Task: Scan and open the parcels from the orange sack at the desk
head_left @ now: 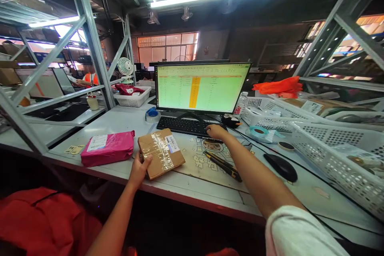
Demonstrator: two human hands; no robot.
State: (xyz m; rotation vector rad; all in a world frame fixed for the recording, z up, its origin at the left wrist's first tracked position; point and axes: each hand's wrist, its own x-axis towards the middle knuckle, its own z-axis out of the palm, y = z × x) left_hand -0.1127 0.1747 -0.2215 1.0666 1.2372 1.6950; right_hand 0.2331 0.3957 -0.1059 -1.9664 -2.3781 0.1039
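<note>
My left hand (141, 169) grips the left edge of a brown cardboard box (162, 156), thumb on top and the other fingers beneath or behind. Clear tape and a white label cover part of the box, which sits slightly tilted at the desk's front edge. To its left lies a pink plastic parcel (109, 148) with a white label. My right hand (216, 132) rests on the right end of a black keyboard (183, 125), holding nothing, its fingertips at the keys. Behind the keyboard stands a monitor (204, 88) showing a spreadsheet with an orange column.
Yellow-black utility knives (223, 165) lie on a patterned mat. A black mouse (280, 167), white baskets (336, 160) and a tape roll (258, 131) are on the right. Blue tape (153, 115) stands left of the keyboard. Metal posts (90, 36) frame the desk; a person (90, 76) sits far left.
</note>
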